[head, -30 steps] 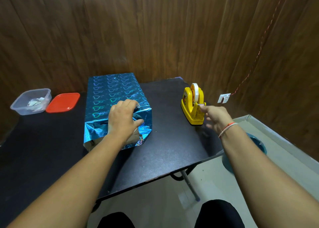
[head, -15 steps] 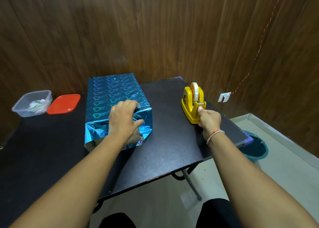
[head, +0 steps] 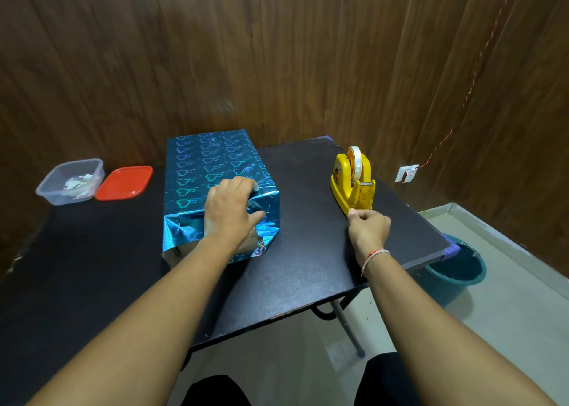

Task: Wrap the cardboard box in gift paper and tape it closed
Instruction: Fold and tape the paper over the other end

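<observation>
**Box half wrapped, one hand at the tape**

A black table (head: 295, 270) stands in a corner of dark wood-panelled walls (head: 277, 51), with pale floor to the right. A teal bucket (head: 458, 267) sits on the floor just past the table's right edge, and a red cord (head: 471, 82) runs down the wall to a white socket (head: 408, 173).

At the table's far left a clear plastic tub (head: 72, 181) holds scraps of white paper. Its red lid (head: 124, 182) lies flat just beside it.

The box (head: 212, 171) rests near the middle of the table, covered in shiny blue gift paper printed with hearts. Its near end is still open, the foil crumpled and loose.

The left hand (head: 231, 211) presses down on that near end, fingers curled over the folded paper. The right hand (head: 369, 230) is closed at the front of the yellow tape dispenser (head: 352, 184), thumb and fingers pinched together; whether tape is between them cannot be told.
</observation>
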